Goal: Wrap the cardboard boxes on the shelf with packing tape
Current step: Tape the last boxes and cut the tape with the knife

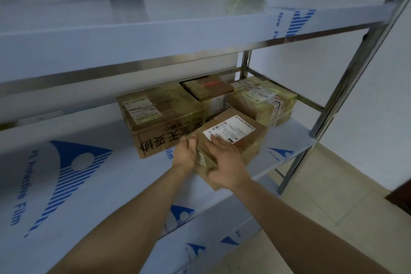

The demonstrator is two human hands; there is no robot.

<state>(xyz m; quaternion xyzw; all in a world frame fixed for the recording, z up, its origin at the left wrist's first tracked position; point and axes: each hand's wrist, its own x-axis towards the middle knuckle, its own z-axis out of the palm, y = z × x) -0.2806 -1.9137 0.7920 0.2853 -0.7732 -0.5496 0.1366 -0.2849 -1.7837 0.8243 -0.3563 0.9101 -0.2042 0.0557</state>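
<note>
Centre frame, the small box (231, 140) is gripped at its left corner by the left hand (185, 155), fingers (189, 140) curled; the right hand (224, 162) is laid flat on top.

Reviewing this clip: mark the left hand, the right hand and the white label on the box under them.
left hand (184, 154), head view, back of the hand.
right hand (224, 162), head view, back of the hand.
white label (231, 129), head view, label's middle, atop the box (251, 145).

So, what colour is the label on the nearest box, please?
White with black print; the label shows best in the head view.
</note>
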